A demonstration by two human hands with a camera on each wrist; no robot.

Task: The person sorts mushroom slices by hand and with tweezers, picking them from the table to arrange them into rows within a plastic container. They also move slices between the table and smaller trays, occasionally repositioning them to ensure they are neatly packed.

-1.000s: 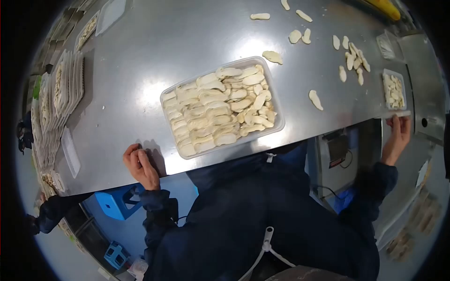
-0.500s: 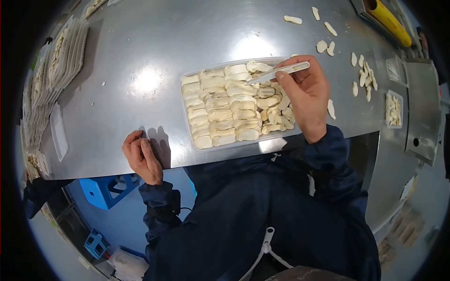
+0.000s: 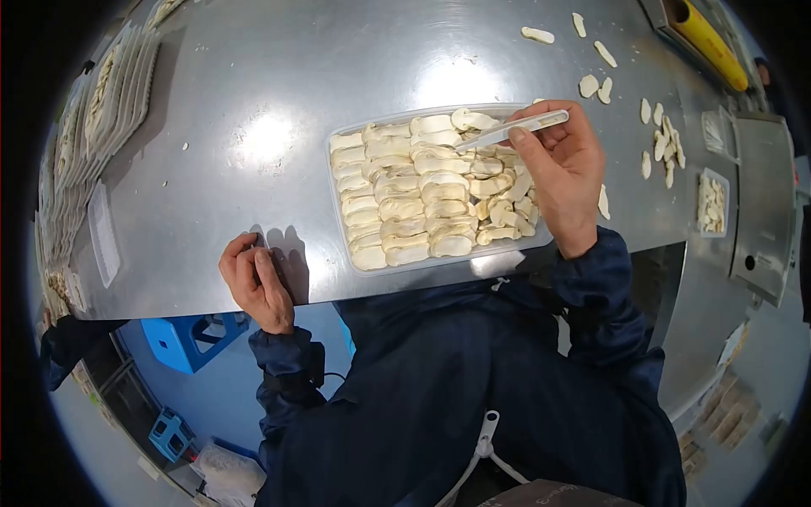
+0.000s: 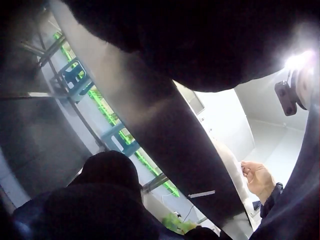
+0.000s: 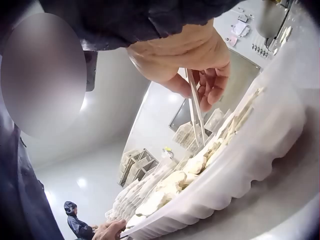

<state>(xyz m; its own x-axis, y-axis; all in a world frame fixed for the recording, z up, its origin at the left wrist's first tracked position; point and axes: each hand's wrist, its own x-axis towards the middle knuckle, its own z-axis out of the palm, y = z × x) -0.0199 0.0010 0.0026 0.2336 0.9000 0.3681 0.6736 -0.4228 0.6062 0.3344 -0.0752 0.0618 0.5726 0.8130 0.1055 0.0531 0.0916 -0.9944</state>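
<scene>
My right hand [image 3: 568, 177] pinches white tweezers [image 3: 497, 136] between thumb and fingers, over the upper right part of a clear plastic tray [image 3: 422, 266]. Pale mushroom slices [image 3: 397, 207] fill this tray: overlapping neat columns to the left, a looser jumble to the right. In the right wrist view, the two tips of the tweezers [image 5: 198, 122] point down at the slices [image 5: 170, 185]. Near the table's front edge, left of the tray, my left hand [image 3: 258, 283] rests with loosely curled fingers and holds nothing.
Loose slices [image 3: 665, 144] lie on the steel table [image 3: 245, 76] at the right and back. A small tray of slices [image 3: 711, 203] stands far right. Stacked trays [image 3: 110, 118] stand at the left, near a white tray [image 3: 104, 232]. A yellow tube [image 3: 710, 46] lies at the back right.
My right hand has come from the table's right edge to over the tray, holding the tweezers. The last half second shows almost no movement. My left hand has stayed in place.
</scene>
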